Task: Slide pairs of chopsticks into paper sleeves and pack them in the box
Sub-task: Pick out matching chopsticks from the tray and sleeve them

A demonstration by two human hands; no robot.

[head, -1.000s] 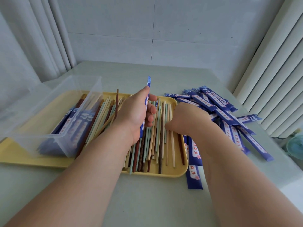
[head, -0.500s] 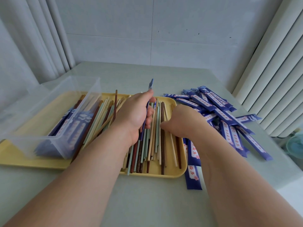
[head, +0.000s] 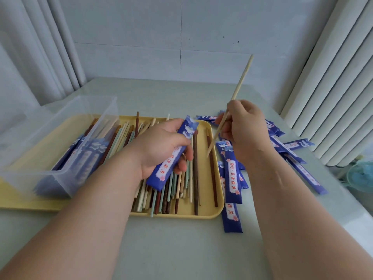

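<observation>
The left hand [head: 161, 146] holds one blue paper sleeve [head: 167, 168]. The fingers curl around it and the thumb lies along its top side. The sleeve slants from high by the fingertips to low past the wrist.

The right hand [head: 244, 130] pinches a light tan chopstick [head: 240, 81] in its curled fingers. I cannot tell if it is one stick or two pressed together. The long end points up and away, above the hand. The short end pokes down toward the left hand, close to the sleeve but not touching it.

Under the left hand is a yellow tray [head: 210, 214]. Many loose chopsticks [head: 195, 178] lie in it, brown, green and cream.

On the outer side of the left hand sits a clear box [head: 66, 178], on the tray. Blue filled sleeves [head: 86, 156] lie inside it.

Under and beyond the right hand is a pile of blue sleeves [head: 232, 174] on the pale table [head: 181, 249]. Some touch the tray's edge.
</observation>
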